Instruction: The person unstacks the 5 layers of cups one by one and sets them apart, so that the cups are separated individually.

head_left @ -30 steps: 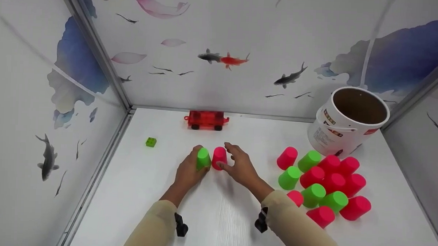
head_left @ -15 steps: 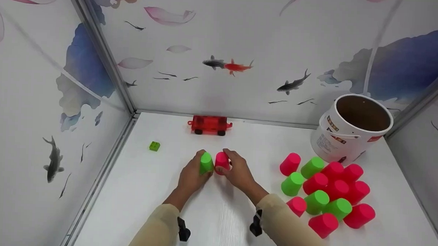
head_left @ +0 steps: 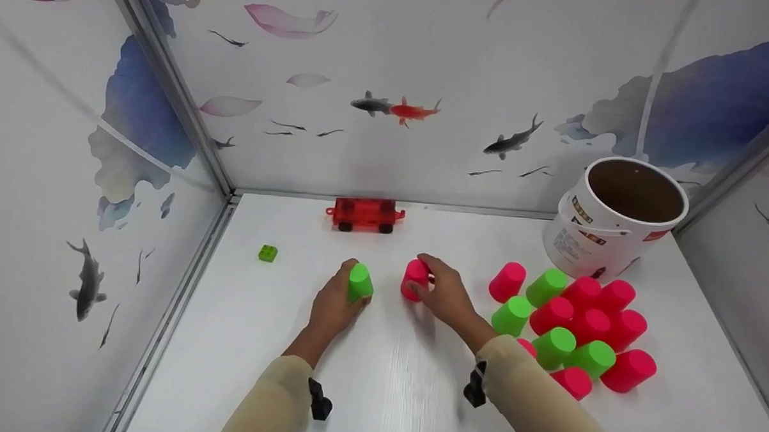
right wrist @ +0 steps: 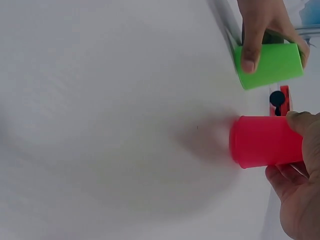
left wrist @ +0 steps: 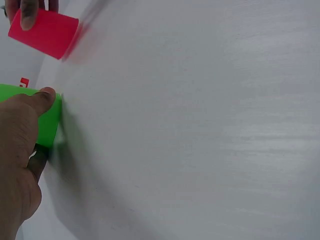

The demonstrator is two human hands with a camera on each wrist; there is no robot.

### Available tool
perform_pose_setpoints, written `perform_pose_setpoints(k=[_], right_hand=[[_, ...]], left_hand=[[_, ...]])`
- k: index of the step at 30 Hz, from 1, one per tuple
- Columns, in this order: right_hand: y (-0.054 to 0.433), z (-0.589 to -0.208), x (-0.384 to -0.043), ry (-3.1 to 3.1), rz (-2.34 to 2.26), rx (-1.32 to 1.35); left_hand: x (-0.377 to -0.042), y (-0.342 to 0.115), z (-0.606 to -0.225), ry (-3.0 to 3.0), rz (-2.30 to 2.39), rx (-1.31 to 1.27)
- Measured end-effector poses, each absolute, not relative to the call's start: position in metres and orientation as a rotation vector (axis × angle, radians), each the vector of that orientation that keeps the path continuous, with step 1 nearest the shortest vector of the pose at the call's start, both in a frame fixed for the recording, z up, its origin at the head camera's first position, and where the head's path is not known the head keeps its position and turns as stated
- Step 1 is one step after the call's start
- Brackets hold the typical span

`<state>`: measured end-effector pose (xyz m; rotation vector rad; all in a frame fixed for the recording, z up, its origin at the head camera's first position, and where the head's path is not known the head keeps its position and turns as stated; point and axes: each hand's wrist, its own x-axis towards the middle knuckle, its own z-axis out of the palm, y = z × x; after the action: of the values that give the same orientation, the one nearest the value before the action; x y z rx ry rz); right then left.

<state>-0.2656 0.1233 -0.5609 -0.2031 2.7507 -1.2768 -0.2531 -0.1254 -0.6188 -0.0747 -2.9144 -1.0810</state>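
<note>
Near the middle of the white table my left hand (head_left: 331,304) grips an upside-down green cup (head_left: 360,281), thumb on the near side and fingers on the far side. To its right, my right hand (head_left: 449,296) holds an upside-down pinkish-red cup (head_left: 412,272) between thumb and fingers. A gap separates the two cups. The left wrist view has the held green cup (left wrist: 48,122) close up and the red cup (left wrist: 47,32) at the top left. In the right wrist view, the red cup (right wrist: 267,141) lies below the green cup (right wrist: 274,64).
Several red and green cups, such as one green cup (head_left: 511,315), stand upside down at the right. Behind them is a white bucket (head_left: 578,245). A red toy wagon (head_left: 365,214) stands by the back wall, and a small green block (head_left: 267,253) lies at left.
My right hand closed on the red cup and then moved it rightward, away from the green cup. My left hand still holds the green cup in nearly the same place.
</note>
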Motion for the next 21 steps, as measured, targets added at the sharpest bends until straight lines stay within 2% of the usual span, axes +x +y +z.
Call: perform_pose_setpoints(k=[10, 21], right_hand=[[0.189, -0.547, -0.28, 2.842, -1.099, -0.043], [0.198, -0.538, -0.286, 2.817, -0.817, 0.065]], left_hand=[[-0.253, -0.127, -0.617, -2.91, -1.086, -0.075], [-0.251, -0.124, -0.616, -2.935, -1.105, -0.053]])
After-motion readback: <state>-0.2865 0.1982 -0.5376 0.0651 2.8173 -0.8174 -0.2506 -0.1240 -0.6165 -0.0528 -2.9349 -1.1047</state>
